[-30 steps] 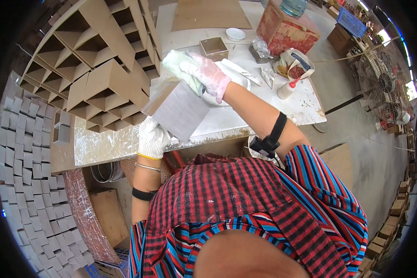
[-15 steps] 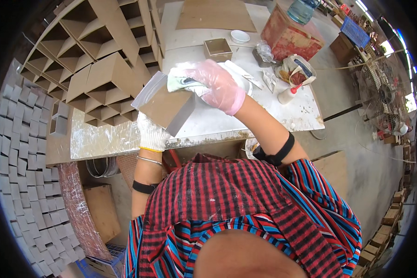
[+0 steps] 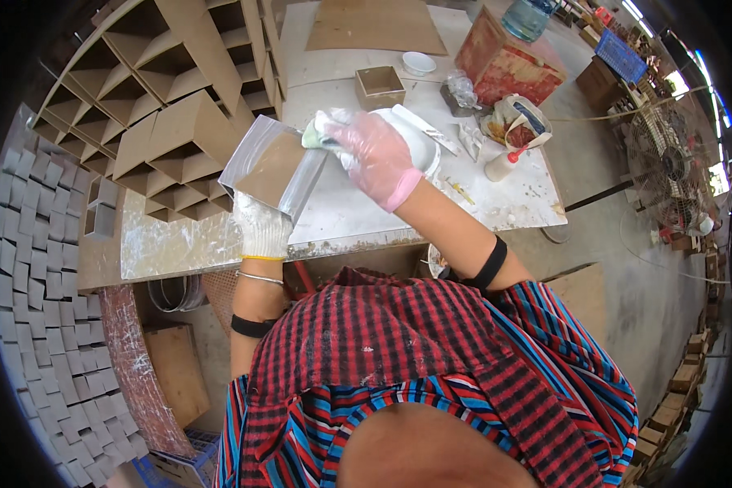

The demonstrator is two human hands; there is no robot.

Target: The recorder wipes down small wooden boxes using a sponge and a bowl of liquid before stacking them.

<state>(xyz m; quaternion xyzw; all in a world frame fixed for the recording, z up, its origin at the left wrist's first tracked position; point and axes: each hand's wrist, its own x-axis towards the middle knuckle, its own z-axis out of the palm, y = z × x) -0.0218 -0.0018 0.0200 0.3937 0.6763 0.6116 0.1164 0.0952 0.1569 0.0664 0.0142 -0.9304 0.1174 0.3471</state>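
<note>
My left hand (image 3: 262,229), in a white knit glove, holds up a small box (image 3: 270,175) with a brown face and grey sides, tilted above the table. Its fingers are mostly hidden by the box. My right hand (image 3: 380,159) wears a thin pinkish plastic glove and grips a bunched white-and-green cloth (image 3: 325,128). The cloth is at the box's upper right edge. Just beyond my right hand lies a round white dish (image 3: 423,154), partly covered, with a flat white strip (image 3: 425,128) across it. An open brown box (image 3: 379,99) stands behind.
Stacked brown open boxes (image 3: 175,138) rise at the left of the table (image 3: 464,215). At the right are a squeeze bottle with a red cap (image 3: 500,167), a bag (image 3: 514,122) and a red-stained carton (image 3: 504,61). Many grey boxes (image 3: 49,309) pile up far left; a fan (image 3: 667,163) stands far right.
The box has tipped and shifted slightly left, showing more of its sides. My right hand has moved from over its top to its right edge, still with the cloth.
</note>
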